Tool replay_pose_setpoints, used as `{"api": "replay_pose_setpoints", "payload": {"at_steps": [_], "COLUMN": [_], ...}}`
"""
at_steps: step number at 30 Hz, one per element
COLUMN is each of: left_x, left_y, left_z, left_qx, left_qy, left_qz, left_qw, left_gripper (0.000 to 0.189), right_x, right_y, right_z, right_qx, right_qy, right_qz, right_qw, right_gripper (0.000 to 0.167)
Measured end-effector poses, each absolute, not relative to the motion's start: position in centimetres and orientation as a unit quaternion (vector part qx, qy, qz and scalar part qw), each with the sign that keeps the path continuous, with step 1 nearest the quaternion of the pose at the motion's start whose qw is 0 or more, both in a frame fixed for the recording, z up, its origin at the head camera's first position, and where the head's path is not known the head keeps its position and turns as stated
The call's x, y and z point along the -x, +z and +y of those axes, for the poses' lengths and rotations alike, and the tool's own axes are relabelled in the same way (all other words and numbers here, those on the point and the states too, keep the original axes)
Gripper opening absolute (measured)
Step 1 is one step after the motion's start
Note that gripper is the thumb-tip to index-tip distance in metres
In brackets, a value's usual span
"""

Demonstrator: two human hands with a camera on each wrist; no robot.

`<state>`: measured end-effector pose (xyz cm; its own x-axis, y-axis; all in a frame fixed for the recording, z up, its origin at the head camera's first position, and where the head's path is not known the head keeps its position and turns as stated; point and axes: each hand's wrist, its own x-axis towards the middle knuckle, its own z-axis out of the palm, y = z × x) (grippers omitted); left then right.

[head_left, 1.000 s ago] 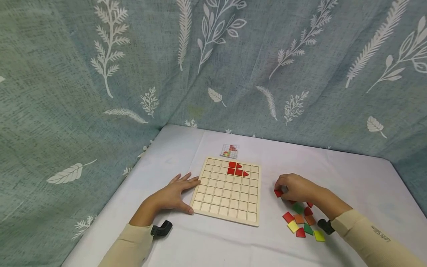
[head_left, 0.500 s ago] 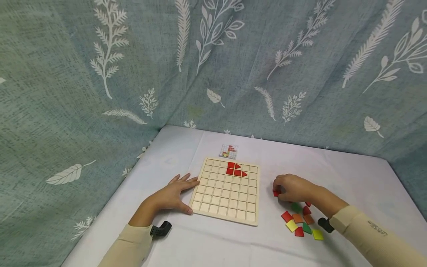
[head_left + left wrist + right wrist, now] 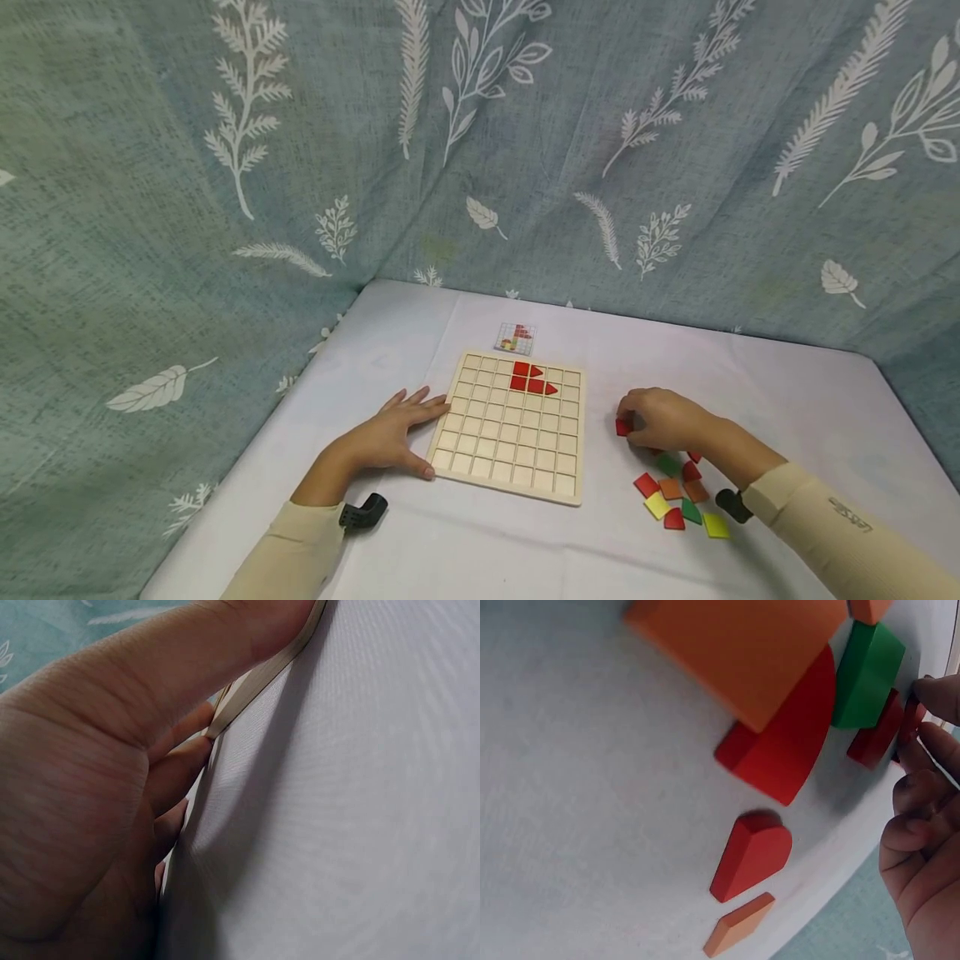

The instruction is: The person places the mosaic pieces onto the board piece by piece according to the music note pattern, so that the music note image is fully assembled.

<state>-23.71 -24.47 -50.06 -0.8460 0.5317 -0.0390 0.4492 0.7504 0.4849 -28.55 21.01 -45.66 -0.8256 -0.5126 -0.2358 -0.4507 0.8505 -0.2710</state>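
Note:
A wooden grid board (image 3: 510,433) lies on the table, with several red tiles (image 3: 528,378) set in its upper cells. My left hand (image 3: 393,435) is spread at the board's left edge; thumb and fingertips touch that edge, as the left wrist view also shows along the board's side (image 3: 259,686). To the right of the board my right hand (image 3: 660,419) pinches a red tile (image 3: 623,427) between thumb and fingers, its other fingers curled in the right wrist view. Under and in front of this hand lie loose tiles, among them a green one (image 3: 868,679) and a red quarter-round one (image 3: 787,742).
Behind the board lies a small pattern card (image 3: 516,338) with a coloured picture on a grid. Yellow (image 3: 657,506), orange (image 3: 671,488) and other loose tiles are spread near the right forearm. A leaf-patterned curtain (image 3: 480,167) borders the white table.
The red tile has turned a little in my right hand's fingers, which stay at nearly the same spot. My left hand and the board look unchanged.

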Motion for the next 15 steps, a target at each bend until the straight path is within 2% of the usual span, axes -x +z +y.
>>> {"api": "replay_pose_setpoints", "payload": {"at_steps": [15], "left_x": [23.7], "left_y": [-49.9], "left_z": [-24.4], "left_qx": [-0.259], "left_qy": [0.236], "left_qz": [0.932], "left_qw": [0.089], "left_gripper": [0.117], "right_x": [29.4], "right_y": [-44.5], "right_z": [19.1], "right_qx": [0.296], "right_qy": [-0.107], "right_qz": [0.943], "right_qw": [0.113], "right_gripper": [0.024]}}
